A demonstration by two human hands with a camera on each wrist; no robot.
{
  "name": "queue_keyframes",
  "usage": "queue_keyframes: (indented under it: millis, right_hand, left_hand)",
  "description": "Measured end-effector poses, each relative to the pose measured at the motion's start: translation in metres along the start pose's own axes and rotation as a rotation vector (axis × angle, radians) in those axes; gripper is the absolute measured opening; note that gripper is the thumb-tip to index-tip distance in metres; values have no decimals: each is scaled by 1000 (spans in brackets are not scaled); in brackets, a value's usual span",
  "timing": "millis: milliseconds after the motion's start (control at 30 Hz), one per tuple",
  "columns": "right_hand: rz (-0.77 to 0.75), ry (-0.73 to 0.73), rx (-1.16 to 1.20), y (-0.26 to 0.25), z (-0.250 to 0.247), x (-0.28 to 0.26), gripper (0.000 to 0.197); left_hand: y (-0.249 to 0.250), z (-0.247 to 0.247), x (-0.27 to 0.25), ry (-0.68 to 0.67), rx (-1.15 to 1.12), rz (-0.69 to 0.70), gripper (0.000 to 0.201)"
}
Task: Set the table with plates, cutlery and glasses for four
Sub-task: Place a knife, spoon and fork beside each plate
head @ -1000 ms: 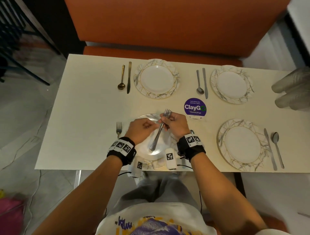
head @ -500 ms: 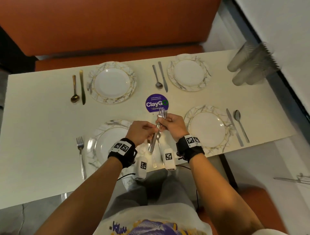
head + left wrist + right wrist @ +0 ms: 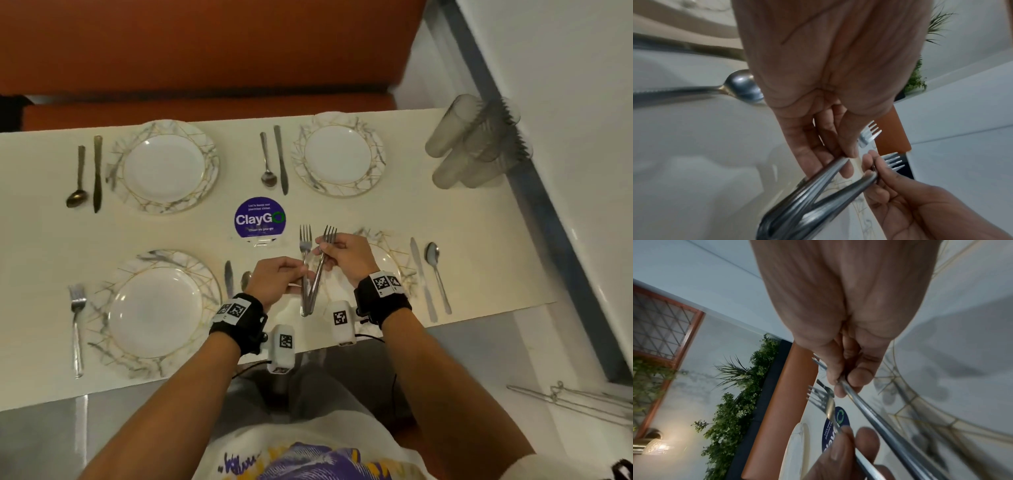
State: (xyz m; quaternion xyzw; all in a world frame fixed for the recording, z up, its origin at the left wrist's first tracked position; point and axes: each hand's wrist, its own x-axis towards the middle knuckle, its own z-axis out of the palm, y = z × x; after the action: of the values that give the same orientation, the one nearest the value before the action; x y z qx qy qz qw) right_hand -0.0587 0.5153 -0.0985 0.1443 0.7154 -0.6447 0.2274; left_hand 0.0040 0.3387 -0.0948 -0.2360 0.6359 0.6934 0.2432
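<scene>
My left hand [image 3: 279, 279] pinches upright fork [image 3: 305, 240]; right hand [image 3: 346, 257] pinches tilted fork [image 3: 328, 236]; handles cross over table [image 3: 44, 260], beside near-right plate [image 3: 400, 255].

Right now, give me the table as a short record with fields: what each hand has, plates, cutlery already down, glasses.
left hand: pinches the upright fork by its handle
right hand: pinches the tilted fork; the two handle ends meet low, tines spread apart
plates: four laid; near-left plate, far-left plate, far-right plate, near-right plate partly under the right hand
forks down: one, left of the near-left plate
knife and spoon: a pair beside each plate
glasses: bunched at the far right corner, none set out
</scene>
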Motion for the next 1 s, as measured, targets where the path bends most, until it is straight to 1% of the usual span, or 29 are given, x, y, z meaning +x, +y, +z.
queue_keyframes:
  millis: [100,167,333,400,467,567,667,1000]
  right_hand:
    - [27,-26,-26,1,-16,7,11]
    - [35,-43,-54,2,-23,10,12]
    - [37,-61,-92,3,-33,11,16]
    - [38,-62,-99,4,-35,10,15]
    - [26,-49,-124,5,-37,8,12]
    - [2,-39,-166,7,-39,7,10]
    - [3,-56,-156,7,-39,3,11]
    - [19,-40,-149,10,-36,-8,12]
  left_hand:
    - [-13,9,2,80,-66,-21,15]
    - [-25,12,2,151,-70,-41,13]
    - [-46,15,-1,267,76,-90,3]
    - [-49,16,-2,297,127,-109,9]
    - [-50,19,-4,316,172,-123,13]
    - [-50,23,-7,345,166,-135,11]
    - [-53,27,-9,357,172,-125,11]
    - [-53,27,-15,355,157,-133,11]
